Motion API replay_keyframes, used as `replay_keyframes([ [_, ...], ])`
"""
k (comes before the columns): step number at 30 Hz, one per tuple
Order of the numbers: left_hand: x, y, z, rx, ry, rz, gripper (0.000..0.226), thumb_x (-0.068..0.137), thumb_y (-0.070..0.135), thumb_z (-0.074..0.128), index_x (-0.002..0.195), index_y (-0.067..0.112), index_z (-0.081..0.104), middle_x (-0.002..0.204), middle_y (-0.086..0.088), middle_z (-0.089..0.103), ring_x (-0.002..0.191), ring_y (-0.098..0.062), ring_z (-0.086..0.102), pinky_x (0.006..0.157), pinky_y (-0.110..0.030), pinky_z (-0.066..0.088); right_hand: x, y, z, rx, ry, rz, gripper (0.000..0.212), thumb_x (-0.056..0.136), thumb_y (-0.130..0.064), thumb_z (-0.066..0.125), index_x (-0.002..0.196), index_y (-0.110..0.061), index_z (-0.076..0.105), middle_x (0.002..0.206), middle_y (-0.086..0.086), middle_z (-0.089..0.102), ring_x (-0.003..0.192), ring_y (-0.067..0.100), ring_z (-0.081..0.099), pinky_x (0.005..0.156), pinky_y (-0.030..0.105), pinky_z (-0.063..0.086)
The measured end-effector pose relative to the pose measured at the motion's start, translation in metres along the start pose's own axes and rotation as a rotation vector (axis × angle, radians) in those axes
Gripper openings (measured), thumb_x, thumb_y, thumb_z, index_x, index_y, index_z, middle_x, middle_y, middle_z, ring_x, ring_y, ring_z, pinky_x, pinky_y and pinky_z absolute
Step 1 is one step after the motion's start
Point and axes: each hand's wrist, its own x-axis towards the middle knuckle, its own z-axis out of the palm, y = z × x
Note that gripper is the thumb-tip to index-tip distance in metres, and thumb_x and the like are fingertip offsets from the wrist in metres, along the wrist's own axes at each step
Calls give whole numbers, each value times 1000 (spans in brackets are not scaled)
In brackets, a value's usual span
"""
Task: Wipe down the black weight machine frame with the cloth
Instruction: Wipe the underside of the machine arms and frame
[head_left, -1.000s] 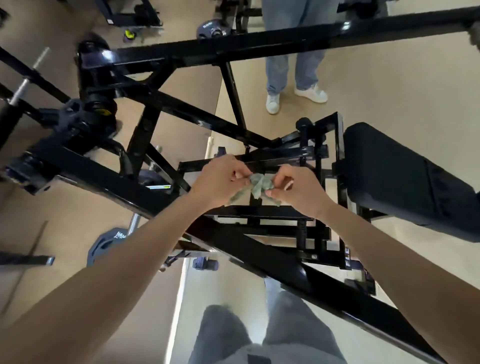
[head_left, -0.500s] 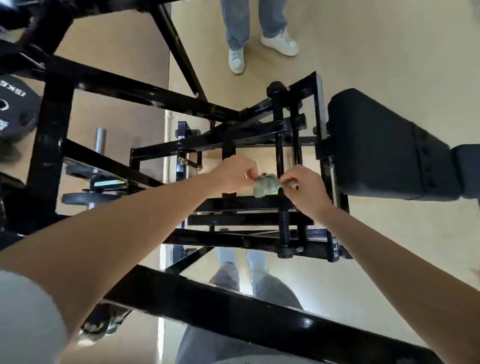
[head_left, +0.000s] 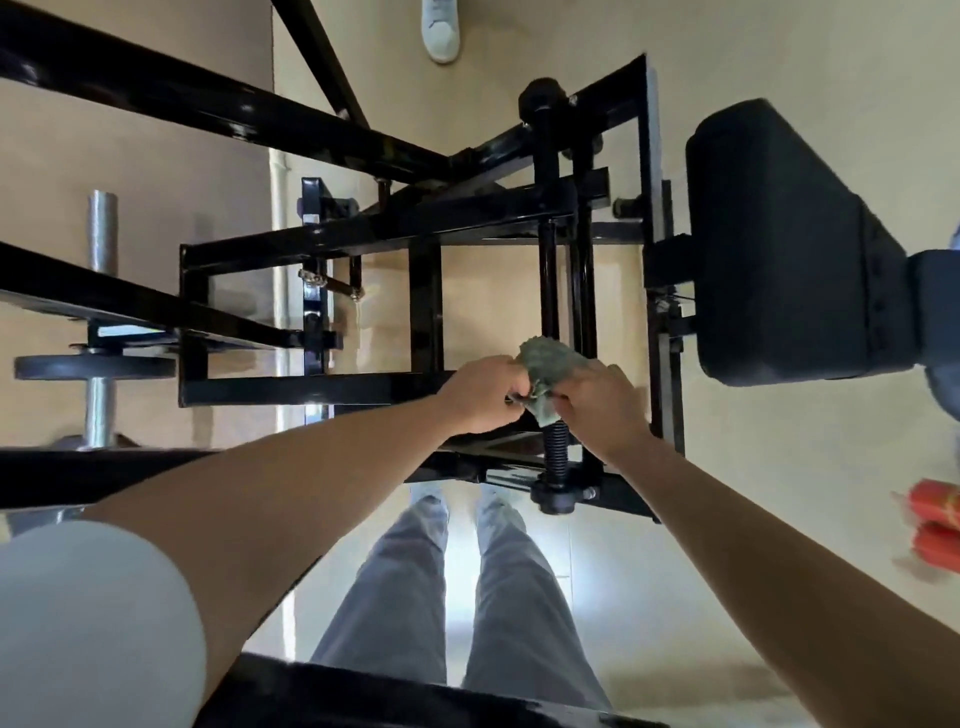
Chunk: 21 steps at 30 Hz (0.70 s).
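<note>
We look down past two bare forearms at a glossy black steel weight machine frame (head_left: 311, 388), where a crumpled grey-green cloth (head_left: 546, 361) sits bunched between both hands. The left hand (head_left: 483, 396) has its fingers curled and pinches the cloth's lower edge; the right hand (head_left: 605, 410) curls round the cloth from the other side, so both hands grip it together. The cloth is held in front of a vertical black rod, just above that rod's black threaded section (head_left: 555, 453) and level with one of the frame's horizontal bars; we cannot tell whether it presses on the metal. A black padded rest (head_left: 795, 249) is fixed to the frame's right side. At left, a dark round weight plate (head_left: 96, 367) sits on a silver metal post (head_left: 102, 228). Below the hands we see grey trouser legs (head_left: 405, 597) over the pale floor, and a white sleeve (head_left: 88, 623) at the lower left corner. A white shoe (head_left: 440, 28) stands at the top edge, and blurred red objects (head_left: 935, 525) lie at the far right.
</note>
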Motion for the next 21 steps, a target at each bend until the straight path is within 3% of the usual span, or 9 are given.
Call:
replay_keyframes([
  [3,-2,-5,9,-63,55,-15,39,89,35,69,124,17,63,110,0,70,100,-20,63,86,-33,49,6,4,16,2,-16,30,38,84,-16,73,122,-18,69,121,4,70,107,26,64,84,40,48],
  [5,-3,-9,18,-74,137,-18,46,92,44,67,131,21,60,118,2,71,105,-18,66,91,-36,52,11,5,26,12,2,-4,41,79,-15,77,120,-15,70,120,8,68,112,31,62,90,44,49],
  [8,-3,-18,31,-22,185,-6,36,96,47,62,123,23,65,126,4,65,100,-20,68,83,-36,55,24,4,37,7,15,-39,31,76,-21,82,105,-11,76,110,9,69,108,34,60,93,48,50],
  [11,-6,-33,39,46,208,-44,33,97,46,62,118,22,64,128,4,61,92,-21,68,78,-35,56,31,-3,50,31,-11,-96,29,81,-24,78,108,-12,74,112,7,67,112,31,56,96,47,48],
  [16,-9,-63,36,63,269,-70,28,95,44,65,111,20,66,118,6,65,94,-19,65,80,-36,56,39,-20,69,81,58,-213,26,84,-17,76,108,-8,73,110,10,66,105,32,57,96,46,49],
  [21,-24,-100,37,80,314,-73,28,89,33,74,107,12,70,111,-2,69,96,-24,64,82,-37,54,58,-32,87,13,65,-299,19,87,-23,75,103,-13,75,106,3,67,101,30,53,87,44,44],
])
